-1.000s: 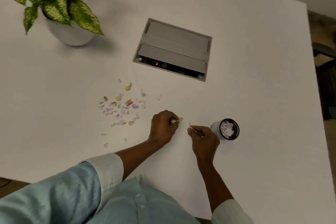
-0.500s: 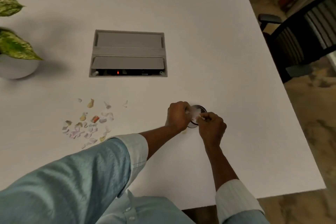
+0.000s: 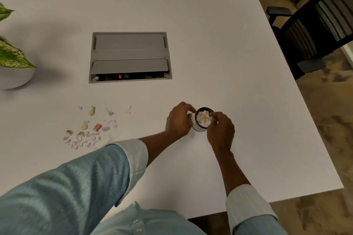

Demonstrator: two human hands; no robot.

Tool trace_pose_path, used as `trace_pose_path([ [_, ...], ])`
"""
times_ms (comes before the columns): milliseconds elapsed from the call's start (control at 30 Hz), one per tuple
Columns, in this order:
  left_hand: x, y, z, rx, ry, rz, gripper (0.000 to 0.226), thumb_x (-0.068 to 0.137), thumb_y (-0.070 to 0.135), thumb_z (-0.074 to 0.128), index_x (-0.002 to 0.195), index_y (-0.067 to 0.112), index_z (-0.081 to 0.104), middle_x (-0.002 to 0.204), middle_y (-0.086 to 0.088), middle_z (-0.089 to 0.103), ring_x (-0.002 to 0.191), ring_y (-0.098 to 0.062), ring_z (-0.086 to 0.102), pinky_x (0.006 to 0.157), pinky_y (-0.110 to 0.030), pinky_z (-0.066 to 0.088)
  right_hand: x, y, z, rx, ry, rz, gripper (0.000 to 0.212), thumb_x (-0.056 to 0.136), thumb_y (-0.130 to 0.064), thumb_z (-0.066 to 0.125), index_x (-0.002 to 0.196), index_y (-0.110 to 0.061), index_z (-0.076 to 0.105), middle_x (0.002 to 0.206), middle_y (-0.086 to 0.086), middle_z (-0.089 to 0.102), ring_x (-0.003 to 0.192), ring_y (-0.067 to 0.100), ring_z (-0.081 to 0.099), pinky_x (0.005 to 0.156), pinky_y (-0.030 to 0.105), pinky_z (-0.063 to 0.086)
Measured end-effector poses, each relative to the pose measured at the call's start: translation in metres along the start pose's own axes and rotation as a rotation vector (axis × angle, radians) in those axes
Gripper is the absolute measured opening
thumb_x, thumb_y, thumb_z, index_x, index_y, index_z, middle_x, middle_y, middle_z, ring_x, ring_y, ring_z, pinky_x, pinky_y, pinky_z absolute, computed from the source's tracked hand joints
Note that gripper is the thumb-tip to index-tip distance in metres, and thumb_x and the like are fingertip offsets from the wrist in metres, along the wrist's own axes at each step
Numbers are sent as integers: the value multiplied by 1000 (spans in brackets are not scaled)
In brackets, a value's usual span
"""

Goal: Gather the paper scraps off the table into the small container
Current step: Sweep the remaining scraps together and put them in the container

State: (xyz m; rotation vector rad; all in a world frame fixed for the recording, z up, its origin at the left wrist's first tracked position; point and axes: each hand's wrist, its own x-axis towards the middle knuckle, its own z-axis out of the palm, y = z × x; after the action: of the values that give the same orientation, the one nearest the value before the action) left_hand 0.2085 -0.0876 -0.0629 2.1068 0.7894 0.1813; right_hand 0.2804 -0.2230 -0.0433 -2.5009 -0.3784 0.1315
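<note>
Both hands flank container [image 3: 201, 127] (scraps inside); loose scraps [image 3: 89, 131] left.

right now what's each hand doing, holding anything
Left hand: curled beside the small container; cannot tell if it holds a scrap.
Right hand: fingertips pinched over the container's mouth; contents cannot be told.

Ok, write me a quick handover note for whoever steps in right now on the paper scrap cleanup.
Left hand: at the left side of the small container, fingers curled; whether it holds a scrap cannot be seen.
Right hand: at the container's right rim, fingertips over the opening; grip unclear.
Container: upright on the white table, already well filled with scraps.
Done: several scraps are in.
Left: the loose pile of paper scraps to the left, including an orange piece, plus one yellowish scrap beside the container's base.
</note>
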Motion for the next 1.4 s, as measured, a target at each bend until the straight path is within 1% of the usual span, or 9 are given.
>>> trace_pose_path([
  [133, -18, -51, -20, 217, -82, -22, 25, 94, 24, 66, 118, 22, 62, 128, 4, 54, 113, -21, 59, 84, -41, 56, -15, 1, 7, -96, -64, -141, 25, 90, -7, 65, 113, -16, 69, 114, 3, 71, 109, 30, 63, 91, 45, 50],
  [300, -47, -106, -37, 641, -424, -9, 104, 85, 54, 76, 158, 4, 22, 170, -20, 4, 158, -40, 4, 122, -51, 31, -26, 13, 22, -340, -253, -226, 50, 103, -38, 50, 151, -24, 44, 160, 0, 41, 148, 18, 37, 123, 54, 14],
  [500, -72, -136, -37, 806, -607, -30, 158, 65, 56, 91, 156, 5, -27, 156, -27, -45, 145, -49, -39, 124, -67, 1, -22, 20, 36, -516, -369, -262, 65, 104, -54, 37, 159, -21, 26, 166, 3, 29, 154, 20, 25, 121, 63, 8],
  [633, -72, -136, -33, 832, -614, -34, 163, 62, 53, 94, 154, 6, -31, 153, -28, -48, 143, -50, -41, 124, -69, 3, -18, 20, 37, -508, -354, -245, 56, 104, -49, 39, 154, -23, 36, 164, 0, 33, 153, 18, 26, 122, 61, 9],
  [733, -72, -136, -31, 852, -605, -37, 165, 59, 53, 95, 155, 4, -30, 154, -30, -46, 143, -51, -39, 123, -70, 4, -23, 14, 33, -432, -94, -347, 33, 101, -28, 52, 131, -20, 61, 147, 0, 55, 139, 22, 48, 119, 55, 23],
  [833, -72, -136, -31, 860, -604, -46, 165, 59, 54, 95, 155, 4, -29, 155, -31, -44, 145, -52, -38, 123, -70, 5, -38, 13, 36, -289, 151, -550, 14, 98, -16, 57, 103, -15, 70, 115, 1, 68, 111, 25, 61, 96, 41, 46],
  [1000, -71, -136, -29, 816, -617, -61, 164, 60, 45, 97, 155, 4, -30, 154, -29, -47, 142, -51, -42, 122, -72, 2, -71, 22, 57, -258, -69, -549, 14, 89, -5, 68, 98, -16, 72, 102, -3, 64, 94, 14, 63, 55, 21, 49],
  [1167, -72, -141, -32, 787, -604, -55, 165, 58, 45, 98, 156, 9, -29, 156, -24, -46, 144, -46, -42, 124, -68, -1, -77, 38, 72, -421, -292, -410, 44, 82, 0, 68, 122, -19, 69, 131, 2, 62, 119, 21, 57, 57, 30, 57],
  [1400, -72, -144, -30, 773, -578, -59, 166, 56, 46, 99, 157, 11, -29, 157, -22, -46, 144, -44, -43, 125, -67, -1, -68, 45, 75, -495, -392, -372, 51, 78, 11, 72, 123, -12, 69, 131, 11, 62, 119, 30, 60, 64, 38, 62],
])
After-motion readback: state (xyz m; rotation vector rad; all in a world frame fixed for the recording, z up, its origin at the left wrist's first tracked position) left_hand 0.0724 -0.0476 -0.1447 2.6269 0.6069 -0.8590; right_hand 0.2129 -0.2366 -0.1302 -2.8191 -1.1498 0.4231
